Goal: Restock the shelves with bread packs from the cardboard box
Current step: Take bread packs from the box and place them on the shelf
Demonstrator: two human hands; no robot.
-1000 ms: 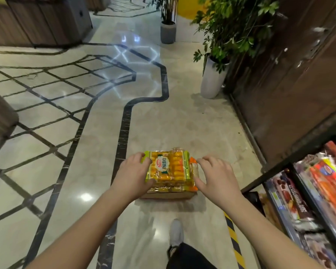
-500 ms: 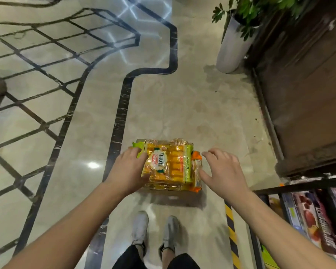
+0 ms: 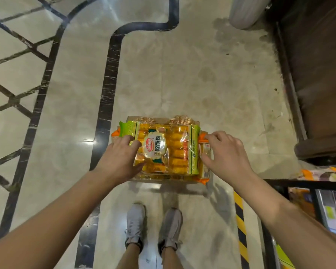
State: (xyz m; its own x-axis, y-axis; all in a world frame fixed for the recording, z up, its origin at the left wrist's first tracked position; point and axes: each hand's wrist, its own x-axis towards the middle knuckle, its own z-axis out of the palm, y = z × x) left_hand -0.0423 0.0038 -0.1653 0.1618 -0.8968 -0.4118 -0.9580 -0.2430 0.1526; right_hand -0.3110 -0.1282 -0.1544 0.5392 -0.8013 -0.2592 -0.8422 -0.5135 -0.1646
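On the floor, at the box: both hands on bread

Atop the full cardboard box (image 3: 161, 119) lies the top bread pack (image 3: 169, 150), yellow with green ends. Left hand (image 3: 118, 162) grips its left end, fingers curled over the edge, thumb along the near side. Right hand (image 3: 227, 154) curls its fingers round the orange-edged pack (image 3: 204, 164) just beside it. Box sits on marble floor (image 3: 182, 74), ahead of grey shoes (image 3: 135, 222). Black shelf rack (image 3: 299, 182) at right.

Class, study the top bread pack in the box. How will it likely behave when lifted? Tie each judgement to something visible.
Probably light for its size: the top pack holds puffy rolls in thin film. Likely floppy: the wrapper wrinkles and its green ends flare. The glossy film could slip in the grip of the left hand.
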